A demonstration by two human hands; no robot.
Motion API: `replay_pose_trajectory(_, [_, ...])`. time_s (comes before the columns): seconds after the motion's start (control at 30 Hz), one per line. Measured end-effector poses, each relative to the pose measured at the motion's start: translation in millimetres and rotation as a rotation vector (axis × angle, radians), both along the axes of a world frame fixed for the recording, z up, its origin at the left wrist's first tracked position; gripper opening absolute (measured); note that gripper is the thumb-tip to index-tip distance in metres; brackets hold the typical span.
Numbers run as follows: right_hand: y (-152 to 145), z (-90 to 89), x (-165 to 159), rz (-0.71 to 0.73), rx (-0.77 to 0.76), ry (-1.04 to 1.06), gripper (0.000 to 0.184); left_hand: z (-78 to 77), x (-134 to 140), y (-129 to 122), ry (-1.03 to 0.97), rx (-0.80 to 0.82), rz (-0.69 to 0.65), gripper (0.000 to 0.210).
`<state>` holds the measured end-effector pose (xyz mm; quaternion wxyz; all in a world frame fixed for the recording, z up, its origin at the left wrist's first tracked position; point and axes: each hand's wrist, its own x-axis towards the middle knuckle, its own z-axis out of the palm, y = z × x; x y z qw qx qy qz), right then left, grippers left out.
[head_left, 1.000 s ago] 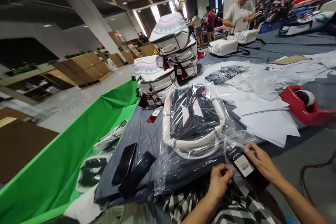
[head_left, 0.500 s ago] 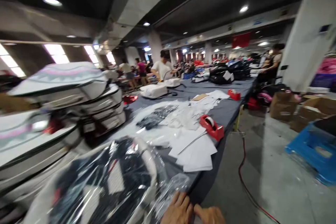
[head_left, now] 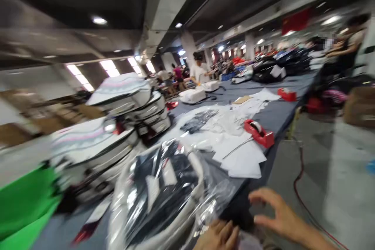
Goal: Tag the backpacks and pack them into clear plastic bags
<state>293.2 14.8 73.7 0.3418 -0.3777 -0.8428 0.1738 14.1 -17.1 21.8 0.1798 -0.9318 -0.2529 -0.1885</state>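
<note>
A white backpack (head_left: 117,218) with a dark back panel lies on the table's near edge inside a clear plastic bag (head_left: 212,205). My left hand (head_left: 218,236) is at the bottom of the view, its fingers curled together over the loose end of the plastic bag. To its right, my right hand (head_left: 275,211) is raised off the bag beyond the table's edge, thumb and fingers apart with nothing between them. The frame's bottom edge cuts off part of my left hand.
Stacked white backpacks (head_left: 93,140) stand at left, beside green fabric (head_left: 26,203). White paper sheets (head_left: 240,158), a red tape dispenser (head_left: 259,133) and another tape dispenser (head_left: 287,94) lie along the table's right side. Across the table (head_left: 278,115), a person (head_left: 198,71) handles white bags.
My right hand has come away from beside my left hand, moving up and right, and opened. The view has swung left, bringing the green fabric into sight.
</note>
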Motion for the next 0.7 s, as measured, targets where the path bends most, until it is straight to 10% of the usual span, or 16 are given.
replay_pose_trajectory(0.17, [62.6, 2.3, -67.1, 0.249, 0.396, -0.028, 0.046, 40.2, 0.3, -21.0, -0.079, -0.131, 0.012, 0.03])
replay_pose_trajectory(0.33, [119.9, 40.0, -129.5, 0.254, 0.069, 0.301, 0.036, 59.4, 4.3, -22.7, -0.581, -0.157, 0.312, 0.036])
replay_pose_trajectory(0.5, [159.2, 80.0, -127.0, 0.1, 0.293, 0.333, 0.04, 112.5, 20.7, 32.9, -0.843, -0.399, 0.881, 0.02])
replay_pose_trajectory(0.7, [161.6, 61.7, -85.9, -0.037, 0.695, 0.19, 0.033, 144.9, 17.3, 57.9, -0.51, -0.415, 1.098, 0.025])
